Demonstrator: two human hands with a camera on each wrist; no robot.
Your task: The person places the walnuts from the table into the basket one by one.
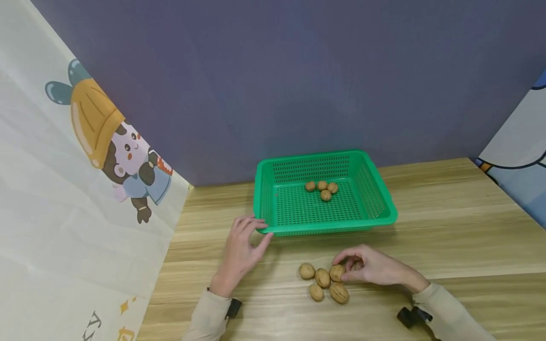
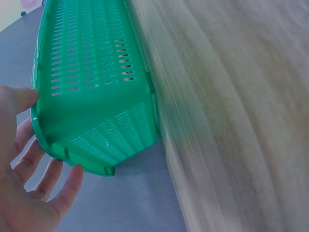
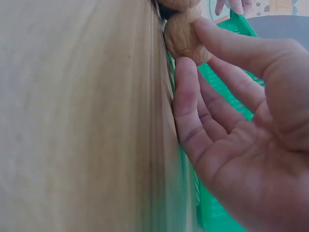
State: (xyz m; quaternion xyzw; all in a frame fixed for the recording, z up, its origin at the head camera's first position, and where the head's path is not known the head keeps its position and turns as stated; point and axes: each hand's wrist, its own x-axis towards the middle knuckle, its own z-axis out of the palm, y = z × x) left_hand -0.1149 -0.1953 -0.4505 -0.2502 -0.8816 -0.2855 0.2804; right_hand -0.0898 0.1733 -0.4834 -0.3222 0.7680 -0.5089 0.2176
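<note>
My left hand [image 1: 240, 248] holds the near left corner of a green plastic basket [image 1: 328, 228]. In the left wrist view its thumb [image 2: 26, 98] touches the rim, with the fingers around the corner. My right hand [image 1: 373, 266] pinches a brown walnut [image 1: 337, 273] between thumb and fingers, low over the table. The right wrist view shows that walnut [image 3: 185, 38] at the fingertips, close to another walnut [image 3: 178, 4]. Other walnuts [image 1: 322, 278] lie grouped just left of the right hand. Several more walnuts [image 1: 326, 195] sit on the basket's floor, toward its back.
The wood-grain table [image 1: 448, 227] runs back to a blue-grey panel [image 1: 298, 85] right behind the basket. A pale sheet with a cartoon figure [image 1: 132, 147] borders the left side. Another printed sheet [image 1: 520, 137] stands at the right.
</note>
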